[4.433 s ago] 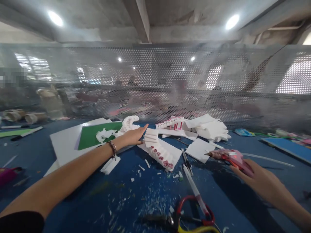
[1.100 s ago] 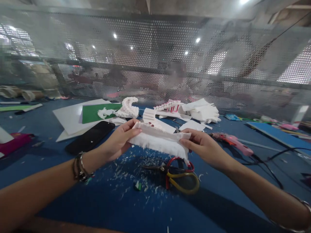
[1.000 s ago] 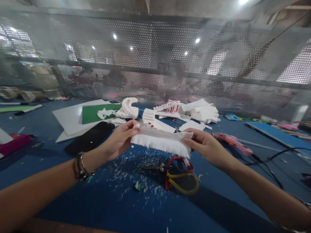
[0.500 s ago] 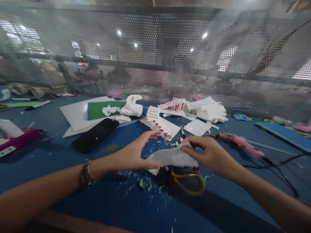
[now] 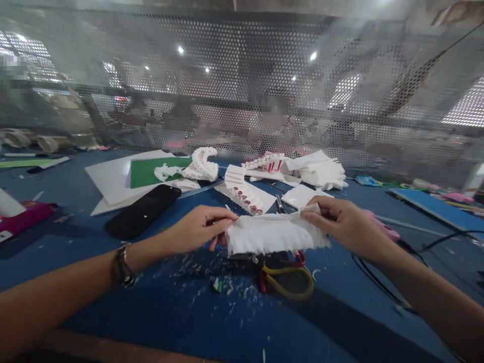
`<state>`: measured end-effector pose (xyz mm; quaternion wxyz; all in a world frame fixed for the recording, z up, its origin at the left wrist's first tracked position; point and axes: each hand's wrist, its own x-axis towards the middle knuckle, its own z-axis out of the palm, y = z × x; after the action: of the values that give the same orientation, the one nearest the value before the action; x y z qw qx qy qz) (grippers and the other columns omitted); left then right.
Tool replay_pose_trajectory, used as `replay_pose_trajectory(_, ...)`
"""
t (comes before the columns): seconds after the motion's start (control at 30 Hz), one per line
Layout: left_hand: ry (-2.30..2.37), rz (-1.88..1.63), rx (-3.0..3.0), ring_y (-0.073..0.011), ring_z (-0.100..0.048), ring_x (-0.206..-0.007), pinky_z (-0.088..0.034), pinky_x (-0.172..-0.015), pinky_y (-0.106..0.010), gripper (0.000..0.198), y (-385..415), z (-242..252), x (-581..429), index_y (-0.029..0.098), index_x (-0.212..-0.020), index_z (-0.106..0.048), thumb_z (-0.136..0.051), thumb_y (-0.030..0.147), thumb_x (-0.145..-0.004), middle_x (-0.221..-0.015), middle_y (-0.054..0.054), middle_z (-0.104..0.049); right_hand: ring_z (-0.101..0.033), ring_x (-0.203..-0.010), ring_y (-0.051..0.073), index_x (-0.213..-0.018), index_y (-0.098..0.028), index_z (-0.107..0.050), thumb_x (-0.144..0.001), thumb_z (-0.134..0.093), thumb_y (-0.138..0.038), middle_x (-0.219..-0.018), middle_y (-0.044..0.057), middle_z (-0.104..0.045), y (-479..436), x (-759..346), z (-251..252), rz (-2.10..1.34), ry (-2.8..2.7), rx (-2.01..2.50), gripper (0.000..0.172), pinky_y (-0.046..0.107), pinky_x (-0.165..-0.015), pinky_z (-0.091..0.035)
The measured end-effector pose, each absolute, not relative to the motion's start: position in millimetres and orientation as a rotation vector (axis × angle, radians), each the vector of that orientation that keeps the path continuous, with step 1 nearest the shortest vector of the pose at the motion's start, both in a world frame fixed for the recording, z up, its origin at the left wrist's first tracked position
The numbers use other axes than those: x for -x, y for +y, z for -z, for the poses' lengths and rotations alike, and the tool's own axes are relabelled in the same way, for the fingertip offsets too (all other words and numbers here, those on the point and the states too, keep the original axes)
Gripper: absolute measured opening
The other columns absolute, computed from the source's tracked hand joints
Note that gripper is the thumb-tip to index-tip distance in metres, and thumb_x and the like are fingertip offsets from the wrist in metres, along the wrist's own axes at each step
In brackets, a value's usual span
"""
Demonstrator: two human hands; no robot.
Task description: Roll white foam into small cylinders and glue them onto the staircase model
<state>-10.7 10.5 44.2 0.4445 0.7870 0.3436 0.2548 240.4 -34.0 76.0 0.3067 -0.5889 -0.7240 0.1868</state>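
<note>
A strip of white tissue-like material (image 5: 276,236) with a frayed lower edge is stretched between my hands. My left hand (image 5: 206,227) pinches its left end, and my right hand (image 5: 336,219) grips the upper right corner between thumb and fingers. Below the strip, partly covered by it, lies a tool with yellow and red handles (image 5: 287,285). White shreds (image 5: 227,292) and a small green scrap (image 5: 217,286) are scattered on the blue table (image 5: 170,322). Just beyond the strip sits a white stepped model (image 5: 242,189) with a row of dark red pieces.
A black phone (image 5: 143,209) lies at left, near a green sheet (image 5: 159,171) on white boards. Further back are a curved white model (image 5: 204,164) and white crumpled sheets (image 5: 321,171). A pink tool (image 5: 381,227) with a black cable lies right. A perforated metal screen (image 5: 234,101) bounds the back.
My left hand has closed on the strip's left end. The strip has been lifted and spread, its fuzzy face now showing. My right hand has shifted slightly right and still holds it.
</note>
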Motion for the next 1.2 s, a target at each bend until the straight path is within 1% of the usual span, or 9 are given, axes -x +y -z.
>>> replay_pose_trajectory(0.17, 0.92, -0.761, -1.898, -0.0061, -0.043, -0.039, -0.034, -0.041, -0.016, 0.02, 26.4, -42.5, 14.4, 0.015, -0.084, -0.06, -0.043, 0.024, -0.076, -0.048, 0.005, -0.049, -0.034, -0.042, 0.007, -0.063, -0.017, -0.052, -0.064, -0.056, -0.049, -0.05, -0.004, -0.041, -34.6, -255.3, -73.6, -0.677, -1.763, 1.573, 0.032, 0.02, -0.038, -0.023)
replay_pose_trajectory(0.37, 0.904, -0.751, -2.223, -0.011, -0.054, -0.062, -0.04, -0.057, -0.02, 0.019, 33.1, -38.1, -2.2, 0.016, -0.084, -0.059, -0.043, 0.023, -0.078, -0.069, -0.001, -0.059, -0.039, -0.044, 0.008, -0.064, -0.018, -0.053, -0.064, -0.057, -0.051, -0.051, -0.002, -0.046, -40.7, -264.9, -73.8, -0.697, -1.677, 1.56, 0.033, 0.02, -0.039, -0.028)
replay_pose_trajectory(0.53, 0.777, -0.435, -2.533, -0.0183, -0.054, -0.081, -0.04, -0.071, -0.027, 0.03, 23.3, -34.6, -24.1, 0.013, -0.095, -0.058, -0.047, 0.035, -0.079, -0.091, -0.008, -0.06, -0.041, -0.046, 0.008, -0.068, -0.018, -0.057, -0.066, -0.058, -0.046, -0.053, -0.002, -0.049, -46.8, -275.1, -71.2, -0.629, -1.628, 1.554, 0.029, 0.02, -0.04, -0.028)
replay_pose_trajectory(0.6, 0.728, -0.255, -2.642, -0.0217, -0.053, -0.083, -0.04, -0.071, -0.03, 0.042, 19.9, -29.0, -31.5, 0.012, -0.098, -0.057, -0.051, 0.046, -0.074, -0.094, -0.01, -0.058, -0.04, -0.044, 0.008, -0.068, -0.018, -0.057, -0.065, -0.059, -0.044, -0.052, -0.002, -0.048, -47.4, -279.7, -70.4, -0.619, -1.526, 1.533, 0.026, 0.021, -0.038, -0.026)
replay_pose_trajectory(0.67, 0.684, -0.194, -2.727, -0.0229, -0.052, -0.084, -0.04, -0.071, -0.03, 0.05, 18.3, -23.3, -37.3, 0.011, -0.099, -0.057, -0.06, 0.048, -0.066, -0.093, -0.01, -0.057, -0.037, -0.042, 0.007, -0.067, -0.019, -0.056, -0.064, -0.061, -0.042, -0.051, -0.003, -0.047, -46.6, -283.7, -70.1, -0.618, -1.375, 1.475, 0.023, 0.021, -0.037, -0.025)
replay_pose_trajectory(0.77, 0.65, -0.148, -2.715, -0.0177, -0.053, -0.077, -0.039, -0.066, -0.024, 0.046, 18.7, -20.5, -42.8, 0.013, -0.097, -0.057, -0.065, 0.043, -0.063, -0.09, -0.006, -0.057, -0.04, -0.045, 0.008, -0.067, -0.021, -0.054, -0.061, -0.064, -0.041, -0.053, -0.003, -0.047, -43.8, -287.5, -69.7, -0.626, -1.186, 1.391, 0.022, 0.021, -0.04, -0.03)
replay_pose_trajectory(0.87, 0.614, -0.053, -2.688, -0.0133, -0.052, -0.065, -0.037, -0.055, -0.021, 0.037, 20.0, -24.2, -44.7, 0.013, -0.093, -0.059, -0.065, 0.037, -0.066, -0.082, -0.004, -0.059, -0.044, -0.052, 0.01, -0.068, -0.021, -0.054, -0.059, -0.066, -0.041, -0.058, -0.001, -0.05, -41.6, -288.8, -68.4, -0.653, -1.119, 1.366, 0.025, 0.021, -0.046, -0.035)
replay_pose_trajectory(1.0, 0.512, -0.004, -2.762, -0.0145, -0.053, -0.064, -0.034, -0.053, -0.021, 0.014, 20.3, -31.6, -42.2, 0.015, -0.081, -0.062, -0.062, 0.026, -0.072, -0.073, -0.004, -0.061, -0.044, -0.053, 0.01, -0.068, -0.021, -0.053, -0.058, -0.066, -0.041, -0.061, -0.001, -0.05, -41.5, -290.2, -65.9, -0.66, -1.09, 1.362, 0.025, 0.021, -0.046, -0.035)
replay_pose_trajectory(1.2, 0.393, 0.024, -2.915, -0.0146, -0.053, -0.058, -0.031, -0.05, -0.023, 0.005, 28.0, -47.7, -28.8, 0.02, -0.073, -0.064, -0.065, 0.022, -0.069, -0.067, -0.002, -0.062, -0.045, -0.052, 0.012, -0.063, -0.023, -0.048, -0.063, -0.061, -0.043, -0.061, 0.0, -0.051, -43.0, -297.0, -65.2, -0.678, -1.143, 1.331, 0.024, 0.024, -0.045, -0.036)
